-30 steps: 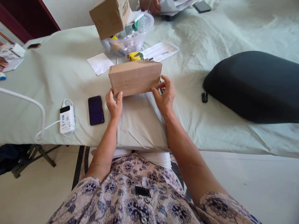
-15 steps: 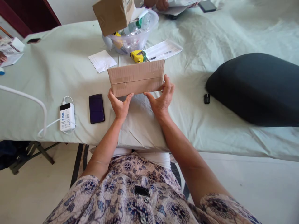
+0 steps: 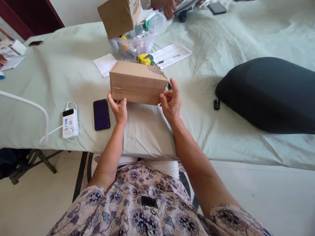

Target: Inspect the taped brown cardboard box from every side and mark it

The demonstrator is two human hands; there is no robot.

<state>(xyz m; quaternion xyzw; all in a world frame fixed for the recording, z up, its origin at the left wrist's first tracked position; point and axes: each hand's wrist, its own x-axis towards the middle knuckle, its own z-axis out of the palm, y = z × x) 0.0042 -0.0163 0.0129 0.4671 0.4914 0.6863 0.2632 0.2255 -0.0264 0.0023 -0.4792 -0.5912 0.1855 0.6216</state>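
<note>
A brown cardboard box [image 3: 136, 82] is held just above the cloth-covered table [image 3: 61, 75], its top face tilted toward me. My left hand [image 3: 118, 108] grips its lower left corner, fingers curled onto the front. My right hand [image 3: 170, 102] grips the lower right corner, thumb on the front and fingers behind. Behind the box lies a yellow tape measure [image 3: 144, 59].
A dark phone [image 3: 101, 114] and a white power bank [image 3: 68, 123] with cable lie left of my hands. A clear bowl [image 3: 140, 41] of items with another cardboard box [image 3: 118, 14] stands behind. Papers [image 3: 169, 54] and a pen lie nearby. A black cushion [image 3: 268, 93] fills the right. Another person's hand [image 3: 169, 6] is at the far edge.
The box has been turned in my hands, so its top face shows now instead of only the flat front. Both hands shifted to its lower corners.
</note>
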